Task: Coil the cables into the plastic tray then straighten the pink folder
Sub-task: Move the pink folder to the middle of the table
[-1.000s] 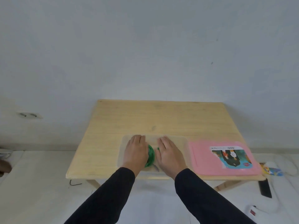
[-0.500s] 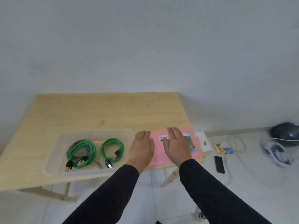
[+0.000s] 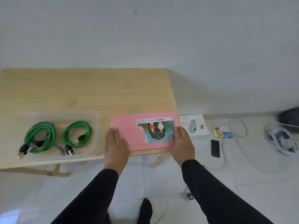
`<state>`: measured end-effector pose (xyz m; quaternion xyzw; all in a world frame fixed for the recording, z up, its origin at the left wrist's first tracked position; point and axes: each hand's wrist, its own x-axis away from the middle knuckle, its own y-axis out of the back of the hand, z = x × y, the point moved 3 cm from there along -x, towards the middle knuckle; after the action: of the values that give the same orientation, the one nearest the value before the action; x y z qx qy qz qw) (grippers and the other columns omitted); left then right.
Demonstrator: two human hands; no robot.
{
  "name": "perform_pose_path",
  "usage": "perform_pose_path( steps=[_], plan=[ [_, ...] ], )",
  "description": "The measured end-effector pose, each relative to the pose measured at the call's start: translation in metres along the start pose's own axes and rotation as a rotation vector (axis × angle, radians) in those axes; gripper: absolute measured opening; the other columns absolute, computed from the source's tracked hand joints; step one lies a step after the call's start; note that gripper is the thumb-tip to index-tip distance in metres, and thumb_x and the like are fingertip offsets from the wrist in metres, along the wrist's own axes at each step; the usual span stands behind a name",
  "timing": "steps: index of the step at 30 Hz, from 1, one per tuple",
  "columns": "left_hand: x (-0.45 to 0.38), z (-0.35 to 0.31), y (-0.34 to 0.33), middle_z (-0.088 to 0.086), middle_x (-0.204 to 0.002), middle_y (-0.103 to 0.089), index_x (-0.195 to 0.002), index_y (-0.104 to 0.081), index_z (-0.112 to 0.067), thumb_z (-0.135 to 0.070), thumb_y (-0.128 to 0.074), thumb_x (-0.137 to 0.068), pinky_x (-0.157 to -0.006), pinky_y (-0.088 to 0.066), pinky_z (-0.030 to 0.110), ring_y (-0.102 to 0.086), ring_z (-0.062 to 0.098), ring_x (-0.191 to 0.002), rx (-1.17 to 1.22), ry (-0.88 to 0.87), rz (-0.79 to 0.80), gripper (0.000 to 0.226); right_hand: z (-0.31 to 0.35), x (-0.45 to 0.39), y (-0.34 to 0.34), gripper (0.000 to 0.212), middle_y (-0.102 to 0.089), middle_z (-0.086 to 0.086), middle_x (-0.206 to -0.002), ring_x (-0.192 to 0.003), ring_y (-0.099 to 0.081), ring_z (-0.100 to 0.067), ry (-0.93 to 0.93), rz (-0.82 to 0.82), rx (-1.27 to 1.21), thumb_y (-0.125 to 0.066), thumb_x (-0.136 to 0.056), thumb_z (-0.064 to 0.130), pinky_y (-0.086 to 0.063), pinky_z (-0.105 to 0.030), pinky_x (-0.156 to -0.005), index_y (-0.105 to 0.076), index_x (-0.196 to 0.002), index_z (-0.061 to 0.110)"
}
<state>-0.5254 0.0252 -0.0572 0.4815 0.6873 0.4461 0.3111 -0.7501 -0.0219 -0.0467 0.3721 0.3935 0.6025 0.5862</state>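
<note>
- Both hands lie flat and spread, fingers straight, gripping nothing: the left hand (image 3: pixel 115 147) presses on the 9 o'clock end of the pink folder (image 3: pixel 129 135), and the right hand (image 3: pixel 182 143) presses on its 3 o'clock end.
- Left fingers (image 3: pixel 113 135) cover the folder's left edge, while the heel of that hand hangs past the near edge of the table (image 3: pixel 87 92).
- Right fingers (image 3: pixel 177 133) overlap the colourful label (image 3: pixel 156 130) printed on the folder's right half; the label's picture reads upside down from this view.
- Lying flat at the table's near right corner, the folder has its long edges roughly parallel to the table's front edge, and its 3 o'clock end reaches slightly past the table's side.
- At 9 o'clock from the folder, just beside it, stands the clear plastic tray (image 3: pixel 97 126) near the table's front edge.
- Inside the tray lie two coiled green cables: the larger coil (image 3: pixel 40 139) toward 9 o'clock and the smaller coil (image 3: pixel 77 135) toward 3 o'clock, side by side and apart.
- On the tiled floor at 3 o'clock of the table sit a white box (image 3: pixel 196 126), a black phone (image 3: pixel 215 148) and a small colourful packet (image 3: pixel 223 134).
- Black sleeves (image 3: pixel 218 191) cover both forearms.
</note>
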Motion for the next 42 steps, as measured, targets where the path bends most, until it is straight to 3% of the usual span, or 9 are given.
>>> perform_pose_path(
  steps=[3,6,11,22,30,36,42],
  plan=[
    [0.001,-0.004,-0.009,0.036,-0.121,-0.050,-0.122,-0.042,0.014,-0.016,-0.034,-0.090,-0.100,-0.041,0.051,-0.048,0.046,-0.115,0.033,0.019,0.007,0.044,-0.012,0.000,0.000,0.045,-0.036,-0.009,-0.143,-0.124,-0.045,-0.025,-0.084,0.000,-0.069,-0.042,-0.095,0.029,-0.045,-0.034,-0.093,-0.036,-0.136,0.011],
    [0.002,-0.010,-0.010,0.033,-0.132,-0.042,-0.129,-0.038,0.012,-0.010,-0.042,-0.093,-0.107,-0.034,0.047,-0.039,0.042,-0.125,0.144,0.044,-0.043,0.042,-0.019,-0.003,-0.001,0.046,-0.037,-0.012,-0.140,-0.117,-0.049,-0.028,-0.127,0.049,-0.134,-0.041,-0.096,0.030,-0.045,-0.035,-0.093,-0.033,-0.138,0.014],
    [-0.004,-0.020,0.000,0.022,-0.146,-0.029,-0.138,-0.030,0.007,-0.013,-0.041,-0.096,-0.110,-0.013,0.022,-0.026,0.029,-0.137,0.230,0.049,-0.066,0.048,-0.020,-0.009,0.008,0.042,-0.042,-0.014,-0.132,-0.113,-0.051,-0.029,-0.120,-0.019,-0.159,-0.041,-0.096,0.025,-0.045,-0.034,-0.091,-0.037,-0.135,0.011],
    [-0.036,-0.043,0.067,0.019,-0.145,-0.031,-0.137,-0.031,0.005,-0.013,-0.036,-0.097,-0.110,-0.014,0.021,-0.028,0.027,-0.135,0.305,-0.069,-0.184,0.045,0.023,-0.027,0.063,0.040,-0.042,-0.015,-0.132,-0.115,-0.047,-0.029,-0.072,-0.189,-0.175,-0.039,-0.096,0.022,-0.044,-0.034,-0.089,-0.037,-0.134,0.010],
    [-0.036,0.055,0.151,0.019,-0.144,-0.031,-0.137,-0.031,0.003,-0.015,-0.038,-0.097,-0.111,-0.020,0.028,-0.029,0.027,-0.134,0.294,-0.034,-0.274,0.045,0.149,-0.005,0.051,0.038,-0.044,-0.013,-0.127,-0.104,-0.053,-0.028,0.062,-0.244,-0.222,-0.041,-0.095,0.021,-0.046,-0.032,-0.083,-0.039,-0.132,0.010],
    [-0.017,0.171,0.201,0.018,-0.142,-0.035,-0.133,-0.037,0.004,-0.017,-0.035,-0.097,-0.111,-0.024,0.030,-0.032,0.027,-0.131,0.254,0.054,-0.282,0.042,0.248,0.044,-0.010,0.040,-0.044,-0.011,-0.127,-0.101,-0.054,-0.028,0.069,-0.127,-0.291,-0.041,-0.095,0.023,-0.047,-0.033,-0.083,-0.038,-0.133,0.011],
    [0.000,0.230,0.199,0.019,-0.143,-0.035,-0.135,-0.037,0.006,-0.015,-0.036,-0.097,-0.112,-0.023,0.029,-0.032,0.027,-0.133,0.252,0.076,-0.213,0.043,0.276,0.082,-0.054,0.040,-0.042,-0.012,-0.129,-0.106,-0.053,-0.028,-0.004,-0.070,-0.265,-0.040,-0.095,0.023,-0.045,-0.031,-0.085,-0.037,-0.133,0.011]
  ],
)
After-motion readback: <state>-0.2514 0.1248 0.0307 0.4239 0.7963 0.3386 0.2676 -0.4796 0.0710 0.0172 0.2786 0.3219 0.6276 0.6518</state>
